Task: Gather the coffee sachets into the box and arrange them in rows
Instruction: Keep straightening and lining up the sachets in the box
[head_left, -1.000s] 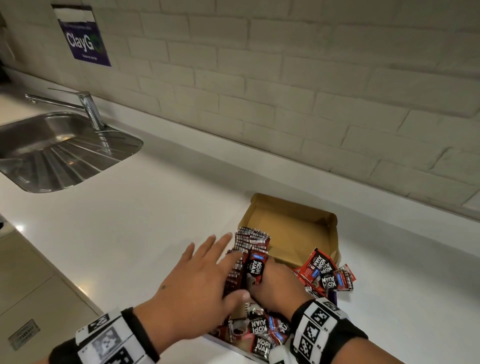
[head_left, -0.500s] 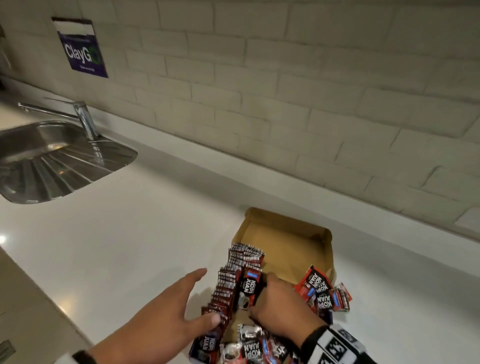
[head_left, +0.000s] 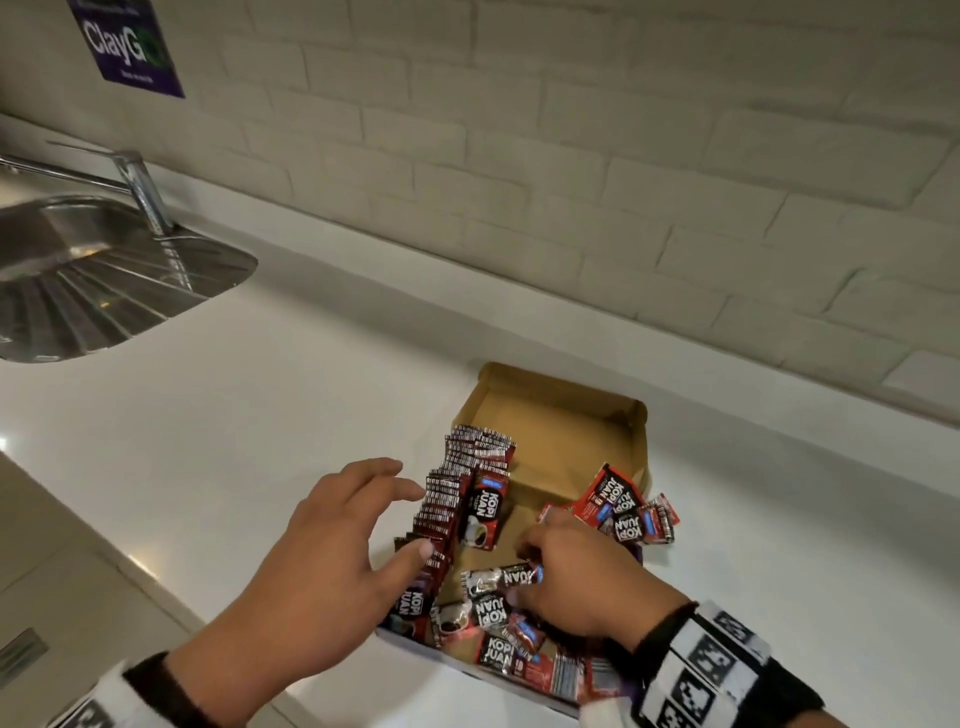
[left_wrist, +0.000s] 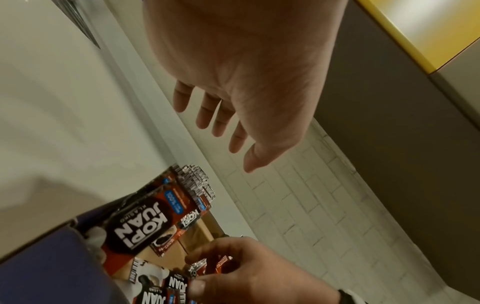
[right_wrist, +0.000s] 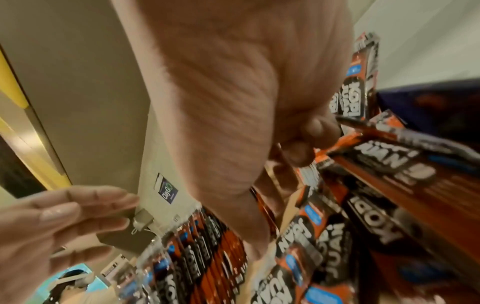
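Observation:
An open cardboard box (head_left: 563, 431) lies on the white counter. A row of red-and-black coffee sachets (head_left: 457, 499) stands on edge along its left side, also in the left wrist view as the row (left_wrist: 193, 184). My left hand (head_left: 415, 519) hovers open beside the row, fingers spread, thumb tip at the row's near end. My right hand (head_left: 535, 566) is inside the box with fingers curled, pinching a loose sachet (head_left: 506, 578). The right wrist view shows the curled fingertips (right_wrist: 309, 142) on a sachet's edge. Loose sachets (head_left: 621, 512) pile at the box's right.
More loose sachets (head_left: 498, 657) lie at the box's near edge. A steel sink (head_left: 98, 270) with a tap (head_left: 140, 187) sits far left. A brick wall runs behind the counter, with a purple sign (head_left: 124, 47) on it. The counter's front edge runs at lower left.
My left hand has come off the row and spread open beside it. My right hand left the row's front sachet and dropped to the loose sachets nearer me.

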